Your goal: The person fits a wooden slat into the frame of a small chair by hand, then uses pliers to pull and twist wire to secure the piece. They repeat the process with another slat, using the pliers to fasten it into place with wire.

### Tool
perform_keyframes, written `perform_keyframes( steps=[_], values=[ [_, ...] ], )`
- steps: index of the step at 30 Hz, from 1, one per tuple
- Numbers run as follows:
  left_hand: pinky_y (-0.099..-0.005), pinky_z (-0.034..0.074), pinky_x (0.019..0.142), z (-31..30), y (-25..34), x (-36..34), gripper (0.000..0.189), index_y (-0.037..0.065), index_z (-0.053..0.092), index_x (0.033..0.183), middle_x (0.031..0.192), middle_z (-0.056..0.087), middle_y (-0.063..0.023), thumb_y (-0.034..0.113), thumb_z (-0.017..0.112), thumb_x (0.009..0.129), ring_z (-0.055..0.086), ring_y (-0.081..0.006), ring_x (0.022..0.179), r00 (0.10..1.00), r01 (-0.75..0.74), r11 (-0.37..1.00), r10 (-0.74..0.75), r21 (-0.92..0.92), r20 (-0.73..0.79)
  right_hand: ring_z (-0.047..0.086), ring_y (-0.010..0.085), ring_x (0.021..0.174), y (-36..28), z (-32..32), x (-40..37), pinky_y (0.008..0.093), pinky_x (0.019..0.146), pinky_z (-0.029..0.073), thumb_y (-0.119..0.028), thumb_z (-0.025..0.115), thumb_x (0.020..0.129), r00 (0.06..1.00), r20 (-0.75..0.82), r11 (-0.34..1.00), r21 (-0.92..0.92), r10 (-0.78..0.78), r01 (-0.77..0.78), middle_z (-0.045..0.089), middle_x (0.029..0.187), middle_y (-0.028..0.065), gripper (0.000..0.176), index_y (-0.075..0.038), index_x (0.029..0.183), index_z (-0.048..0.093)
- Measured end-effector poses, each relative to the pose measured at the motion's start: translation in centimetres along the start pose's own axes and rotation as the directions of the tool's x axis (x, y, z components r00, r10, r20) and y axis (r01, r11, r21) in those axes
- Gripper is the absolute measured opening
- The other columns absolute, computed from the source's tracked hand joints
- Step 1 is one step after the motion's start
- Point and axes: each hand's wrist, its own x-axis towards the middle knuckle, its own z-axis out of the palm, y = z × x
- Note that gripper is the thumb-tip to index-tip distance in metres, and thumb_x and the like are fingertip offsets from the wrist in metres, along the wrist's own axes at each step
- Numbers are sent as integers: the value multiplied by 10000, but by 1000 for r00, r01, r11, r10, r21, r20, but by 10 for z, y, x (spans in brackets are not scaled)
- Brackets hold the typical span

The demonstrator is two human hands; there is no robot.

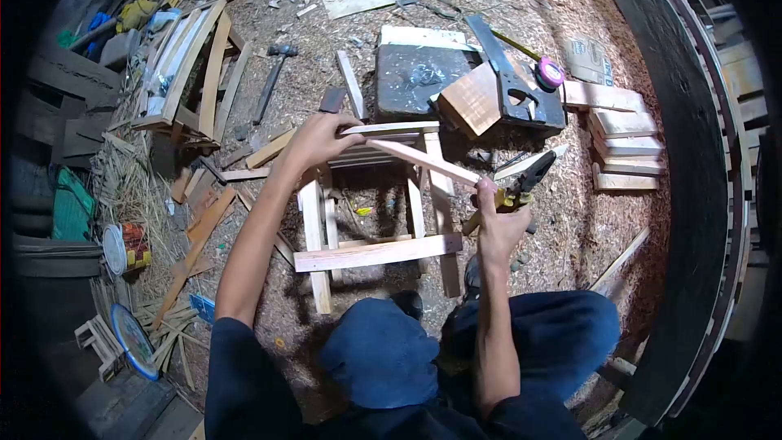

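A small wooden chair frame [375,254] stands between my knees, with slats at its far side. My left hand [319,143] is at the frame's far left corner, its fingers closed on one end of a thin wooden strip [423,160]. The strip slants down to the right across the frame. At its other end is my right hand [501,224], wrapped round pliers [529,181] with dark jaws and yellowish handles. My right thumb touches the strip's end.
Beyond the frame, a dark block [419,77] bears a handsaw [497,57], a wooden block [476,99] and a pink tape measure [550,73]. A hammer [273,81] lies left, cut wood pieces [627,151] right. Another wooden frame [208,73] stands far left.
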Motion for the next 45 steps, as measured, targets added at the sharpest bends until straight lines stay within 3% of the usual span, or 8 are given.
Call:
perform_keyframes(
  steps=[3,6,13,18,33,35,39,45],
  values=[
    [-399,523,957,-7,31,-23,383,172,687,1281,1188,716,-113,309,678,923,683,-255,1038,1000,-19,977,15,-212,-19,583,71,639,6,0,11,240,569,475,-198,796,887,996,-60,998,-6,63,-63,679,825,57,285,35,986,665],
    [-297,555,816,-10,58,-21,396,71,664,1292,1081,719,-109,354,558,1035,663,-134,919,971,212,728,-235,-652,53,559,75,554,-1,7,20,221,491,444,-205,788,887,992,15,986,111,122,-123,644,739,27,313,36,1036,656],
    [-218,521,666,-3,53,1,328,4,656,1270,1022,722,-70,186,640,997,643,-70,836,870,342,586,-493,-735,11,653,222,582,12,7,51,383,573,515,-267,876,750,955,269,954,-230,-127,192,663,682,93,385,-43,851,579],
    [-296,493,951,7,48,4,247,52,746,1134,1134,734,-89,209,680,955,656,-157,1067,921,319,862,-381,-395,-87,648,252,589,35,1,35,407,561,515,-352,851,779,917,374,892,-357,-138,279,652,699,107,437,-59,901,550],
    [-334,502,888,15,36,-5,263,26,711,1157,1095,719,-147,155,671,932,679,-255,1008,982,59,947,-112,-317,-152,727,250,692,48,-11,17,379,646,562,-248,848,757,968,251,937,-338,-5,93,724,789,154,356,-17,933,641],
    [-341,504,895,17,38,-5,272,24,706,1165,1101,713,-153,135,682,919,679,-267,1013,980,-5,947,-58,-320,-188,707,130,792,37,-11,15,300,746,550,-80,809,767,948,293,918,-397,129,-2,754,860,85,244,-2,949,667],
    [-355,505,916,17,41,-10,274,17,704,1151,1106,707,-155,101,693,891,677,-282,1029,979,-14,960,-43,-280,-197,711,240,659,51,-9,14,372,629,552,-267,830,754,950,312,876,-467,34,122,712,763,146,364,-8,913,629],
    [-376,485,926,20,45,-14,277,28,706,1145,1105,707,-147,105,697,879,662,-308,1041,975,-49,970,-5,-237,-221,698,245,633,48,-9,18,376,603,539,-217,816,740,952,293,893,-446,88,55,697,730,148,327,8,882,625]
  ],
)
